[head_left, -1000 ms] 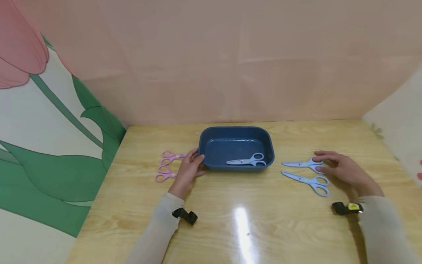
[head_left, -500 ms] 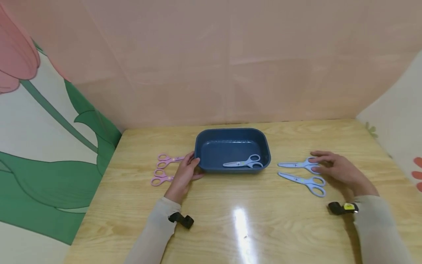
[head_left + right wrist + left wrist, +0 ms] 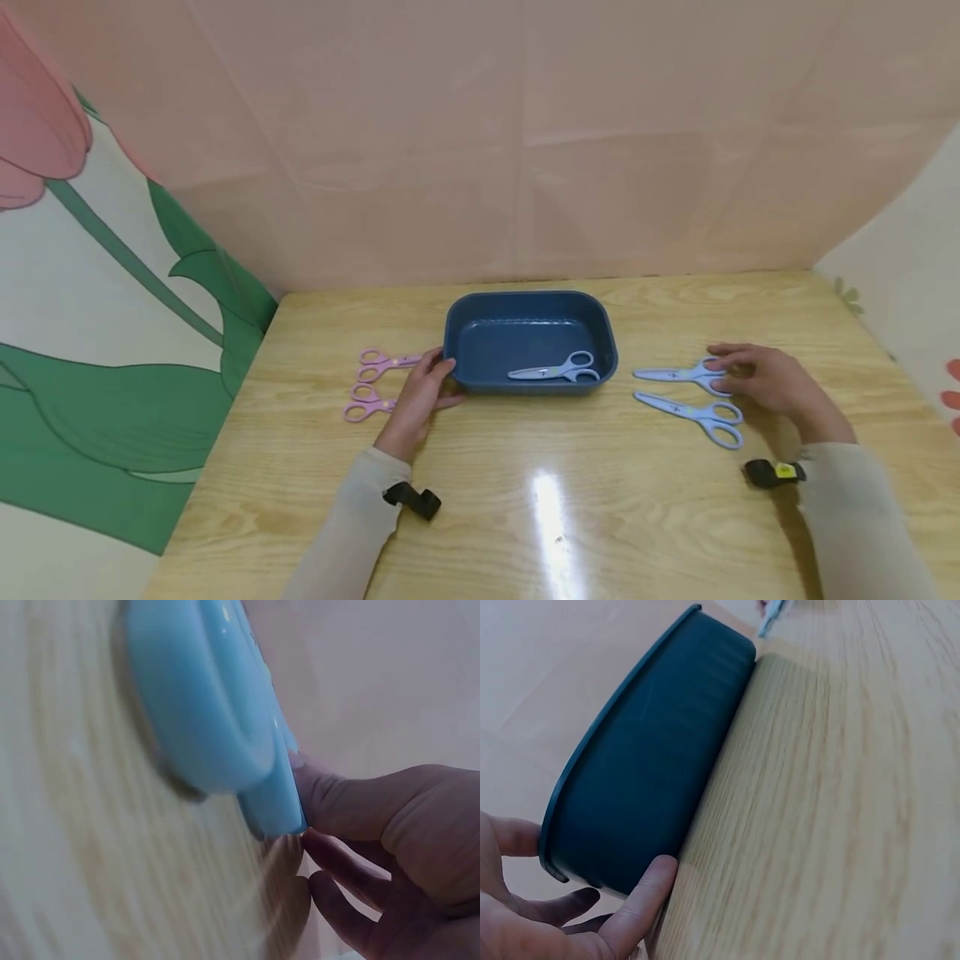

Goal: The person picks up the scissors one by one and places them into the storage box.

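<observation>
A dark blue rectangular tray (image 3: 530, 387) stands on the wooden table, with one pair of blue scissors (image 3: 551, 370) lying inside it near the front right. My left hand (image 3: 417, 398) holds the tray's left end, thumb at the rim and fingers against the side. Under and beside that hand lie two pink scissors, the upper pair (image 3: 377, 365) and the lower pair (image 3: 365, 408), both partly covered. On the right, my right hand (image 3: 776, 383) pinches the handle of the upper blue scissors (image 3: 671, 375). Just below lies another pair of blue scissors (image 3: 692, 412), untouched.
The wooden table (image 3: 600, 492) ends at a plain pinkish backdrop (image 3: 517, 167) close behind the tray. A wall with a printed tulip (image 3: 202, 325) borders the left side, and a pale wall stands on the right. Each wrist wears a small black camera.
The head view has shifted slightly, so everything sits a little further left. Both hands keep their places at the tray and the upper blue scissors, which still lie on the table.
</observation>
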{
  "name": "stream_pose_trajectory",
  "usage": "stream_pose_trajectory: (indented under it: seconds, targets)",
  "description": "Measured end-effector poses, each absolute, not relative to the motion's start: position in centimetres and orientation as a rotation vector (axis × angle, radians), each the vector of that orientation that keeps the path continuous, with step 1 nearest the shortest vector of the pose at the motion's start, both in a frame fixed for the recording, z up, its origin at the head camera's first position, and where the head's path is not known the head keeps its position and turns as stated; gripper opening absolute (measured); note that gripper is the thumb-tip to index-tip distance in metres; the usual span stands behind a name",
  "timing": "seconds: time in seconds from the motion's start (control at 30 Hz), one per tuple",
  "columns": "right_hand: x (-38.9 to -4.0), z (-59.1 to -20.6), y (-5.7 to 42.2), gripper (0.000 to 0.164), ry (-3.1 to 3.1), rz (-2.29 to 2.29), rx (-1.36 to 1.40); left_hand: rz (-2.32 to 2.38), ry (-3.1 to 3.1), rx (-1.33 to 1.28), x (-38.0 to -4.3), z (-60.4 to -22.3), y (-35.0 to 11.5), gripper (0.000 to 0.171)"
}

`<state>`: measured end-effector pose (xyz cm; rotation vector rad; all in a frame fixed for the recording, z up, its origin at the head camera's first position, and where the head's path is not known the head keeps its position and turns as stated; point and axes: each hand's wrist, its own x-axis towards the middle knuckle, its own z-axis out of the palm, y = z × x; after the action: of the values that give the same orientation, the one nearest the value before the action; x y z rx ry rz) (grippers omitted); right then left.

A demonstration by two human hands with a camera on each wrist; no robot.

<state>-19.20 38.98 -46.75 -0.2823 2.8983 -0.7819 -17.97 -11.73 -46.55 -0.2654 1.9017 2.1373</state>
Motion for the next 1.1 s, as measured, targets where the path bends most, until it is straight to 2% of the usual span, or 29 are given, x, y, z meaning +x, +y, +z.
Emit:
stream_pose_trajectory:
  seconds: [0.37,1.1]
  targets:
    - [-19.3,-46.4,38.5,0.025,3.054,-0.611,-0.362,2.152,1.897,-0.277,-18.1,-46.6,-11.7,0.051]
    - [-19.3,-45.4,38.2,0.043,2.954,-0.622,-0.199,2.139,1.931,-0.29,-18.0,-46.5,-11.6,0.046]
